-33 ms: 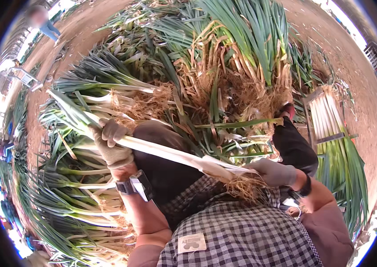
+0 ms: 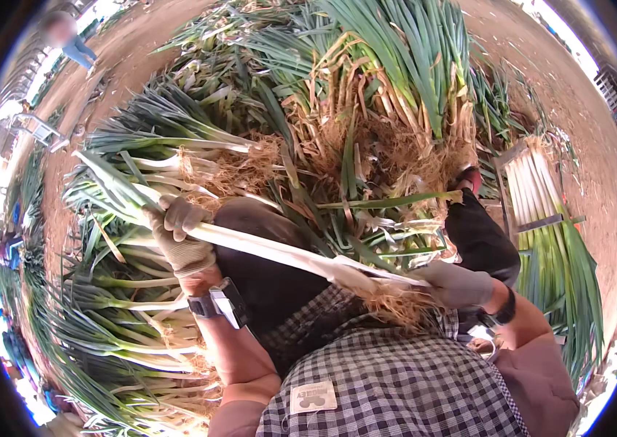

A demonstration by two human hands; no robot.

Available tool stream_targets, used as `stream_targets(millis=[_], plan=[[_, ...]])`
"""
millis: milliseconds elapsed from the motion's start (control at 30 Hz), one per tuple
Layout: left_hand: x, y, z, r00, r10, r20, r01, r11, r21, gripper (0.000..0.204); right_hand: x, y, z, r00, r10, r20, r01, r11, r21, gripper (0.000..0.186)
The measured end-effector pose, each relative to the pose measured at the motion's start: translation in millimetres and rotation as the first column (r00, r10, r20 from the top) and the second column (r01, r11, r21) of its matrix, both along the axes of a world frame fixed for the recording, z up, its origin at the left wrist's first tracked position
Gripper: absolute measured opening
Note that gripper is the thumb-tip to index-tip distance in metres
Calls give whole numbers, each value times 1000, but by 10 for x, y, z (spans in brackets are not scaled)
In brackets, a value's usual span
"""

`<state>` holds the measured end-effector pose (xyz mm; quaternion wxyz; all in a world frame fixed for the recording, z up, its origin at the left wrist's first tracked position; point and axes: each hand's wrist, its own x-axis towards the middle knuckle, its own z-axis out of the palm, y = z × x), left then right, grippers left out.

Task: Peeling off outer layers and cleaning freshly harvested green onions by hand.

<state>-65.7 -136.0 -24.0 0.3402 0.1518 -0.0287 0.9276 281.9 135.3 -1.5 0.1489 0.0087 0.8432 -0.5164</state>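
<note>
Head view: long white leek (image 2: 279, 251) held level across lap. Left hand (image 2: 181, 237), gloved, wrapped around stalk near green leaves; right hand (image 2: 458, 284), gloved, clenched at root end. Leek piles (image 2: 367, 109) ahead; trimmed bundle in crate (image 2: 541, 204) to right.

Farm yard: leek heaps (image 2: 367, 109), dirt ground (image 2: 600, 167).

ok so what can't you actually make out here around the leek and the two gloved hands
Head view only:
- Root end of the long white leek: buried in tan roots beside the grey-gloved right hand, so that grip is unclear.
- Palm of the beige-gloved left hand: turned away, wrapped round the stalk.
- Black wrist device: too small to tell what it is.
- Wooden crate of trimmed leeks: bent by the fisheye rim.
- Person in blue: far off, blurred.
</note>
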Motion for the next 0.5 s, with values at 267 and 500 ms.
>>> stream_targets(millis=[267, 500], plan=[[-109, -54, -100, 967, 208, 148, -165, 952, -257, 39, 842, 206, 571, 896, -223, 385, 127, 958, 258, 25], [-211, -261, -186, 868, 494, -45, -476, 804, -357, 37, 1267, 522, 557, 891, -415, -187, 415, 576, 704, 44]])
